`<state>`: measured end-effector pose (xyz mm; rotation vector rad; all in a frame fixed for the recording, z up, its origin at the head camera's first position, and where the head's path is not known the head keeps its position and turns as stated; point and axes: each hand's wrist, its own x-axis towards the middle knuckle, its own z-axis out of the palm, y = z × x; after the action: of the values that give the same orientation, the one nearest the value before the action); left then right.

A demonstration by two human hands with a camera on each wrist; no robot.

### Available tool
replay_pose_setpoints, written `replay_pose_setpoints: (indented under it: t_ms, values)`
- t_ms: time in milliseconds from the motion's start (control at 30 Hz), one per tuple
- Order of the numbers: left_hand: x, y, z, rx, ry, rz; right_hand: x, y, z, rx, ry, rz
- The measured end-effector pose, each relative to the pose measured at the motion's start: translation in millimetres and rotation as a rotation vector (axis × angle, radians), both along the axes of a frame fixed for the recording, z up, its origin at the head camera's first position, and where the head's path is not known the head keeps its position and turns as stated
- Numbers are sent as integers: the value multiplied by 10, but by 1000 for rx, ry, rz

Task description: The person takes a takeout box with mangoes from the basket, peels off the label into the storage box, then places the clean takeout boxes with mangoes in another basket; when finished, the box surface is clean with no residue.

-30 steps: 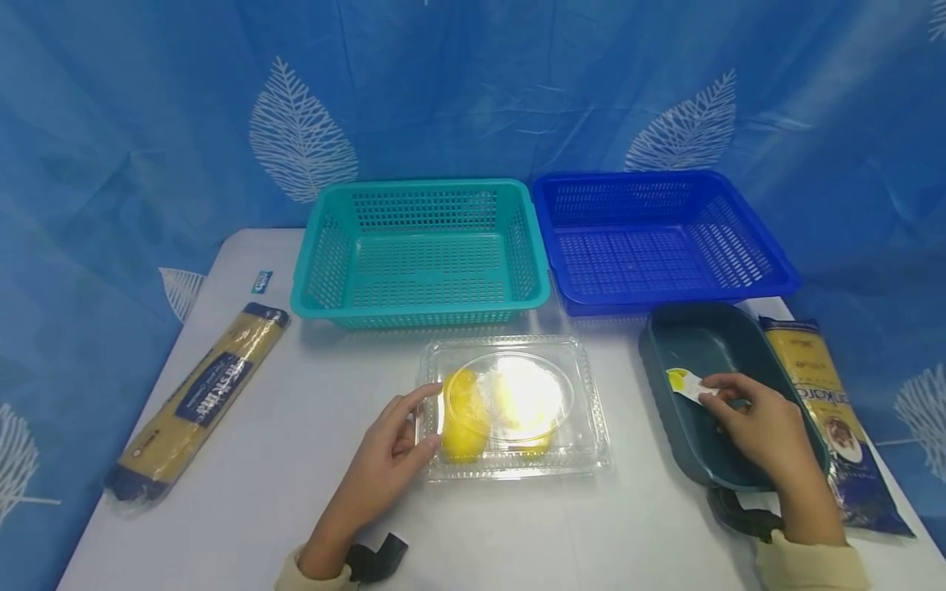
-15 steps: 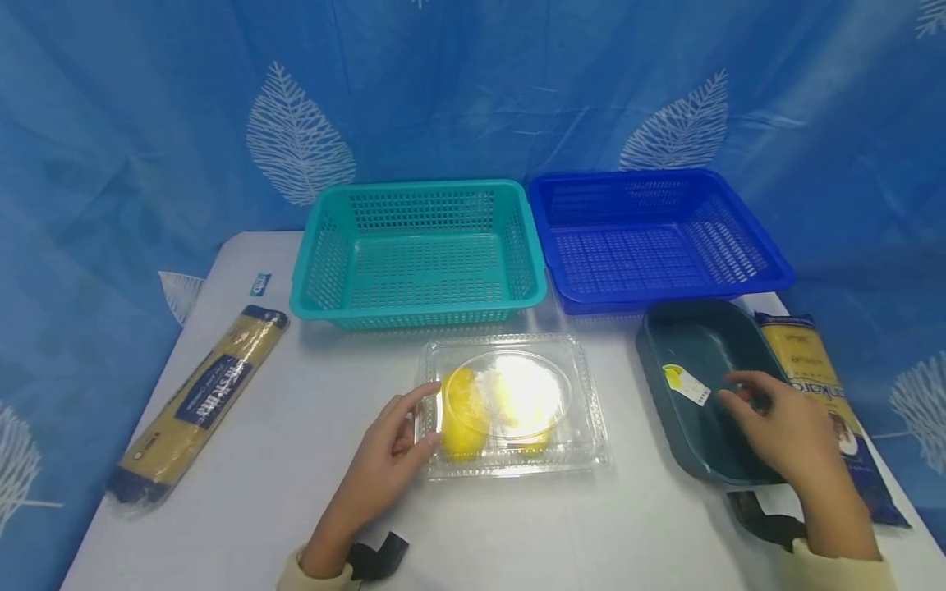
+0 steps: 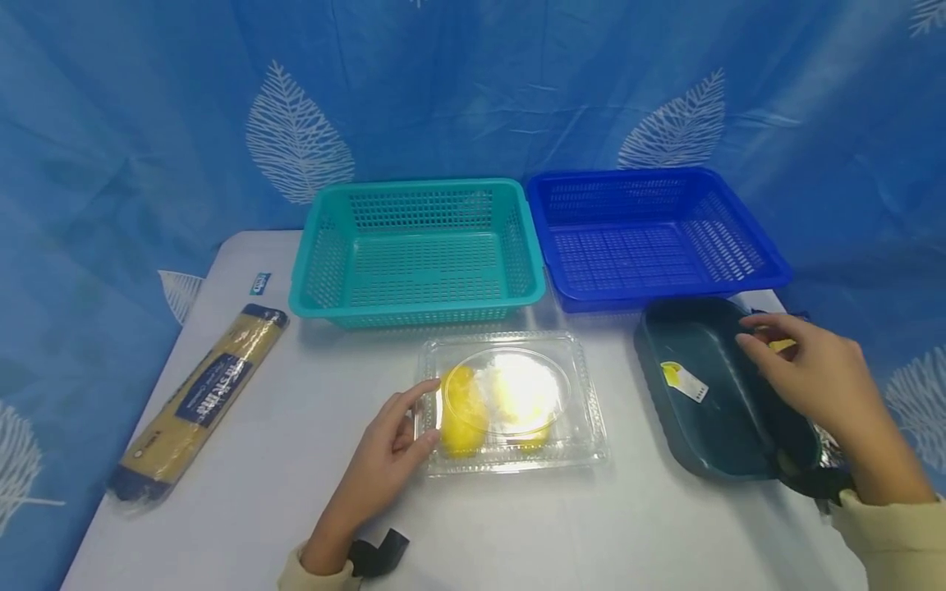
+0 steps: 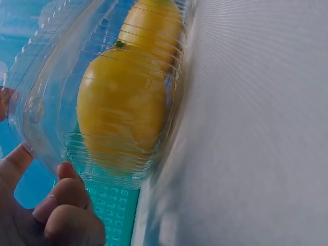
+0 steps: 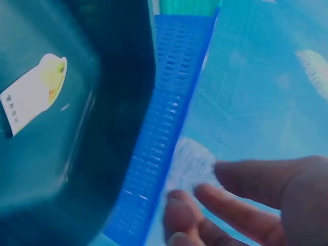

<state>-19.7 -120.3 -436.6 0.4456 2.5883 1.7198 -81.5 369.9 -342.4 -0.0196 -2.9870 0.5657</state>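
A clear plastic clamshell container [image 3: 517, 476] lies closed on the table, with large yellow fruits [image 4: 123, 107] inside; glare on the lid hides part of them. At its left edge, my left hand [image 3: 380, 460] touches the rim with forefinger and thumb spread apart, the other fingers bent under. A small white tag with a yellow fruit print [image 3: 684, 382] lies inside the dark green plastic tub [image 3: 727, 410]. Over the tub's right side is my right hand [image 3: 820, 373], fingers loosely bent and holding nothing. In the right wrist view its fingers [image 5: 246, 210] appear blurred.
A teal basket [image 3: 417, 314] and a blue basket [image 3: 665, 294] stand along the back. On the left lie a long pasta packet [image 3: 203, 402] and a small blue wrapper [image 3: 260, 283]. A yellow and blue packet [image 3: 783, 345] on the right is mostly covered by my right arm.
My right hand has let go of the tag, leaving it in the green tub, and has moved right and up towards the tub's right rim. My left hand stays at the container.
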Motion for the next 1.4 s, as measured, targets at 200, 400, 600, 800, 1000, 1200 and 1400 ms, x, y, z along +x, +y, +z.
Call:
replay_pose_setpoints:
  t_ms: [200,400,600,800,1000,1200,1400]
  values:
    - [-12,17,-42,11,-18,-10,-250,-98,-112,-113,-112,0]
    - [-12,32,-38,12,-24,-11,-459,-120,-245,-403,-156,-81]
    - [-17,22,4,5,-28,-8,-594,-150,-354,-840,-159,-205]
    - [-10,6,2,4,-22,0,-698,-314,-402,-1391,-9,-324]
    - [-2,8,-25,-19,-21,10,-792,-342,-444,-1547,143,-427]
    - [12,15,-18,6,-33,13,-803,-314,-469,-1552,187,-469]
    - [20,22,-12,76,-91,0,-810,-309,-494,-1563,205,-486]
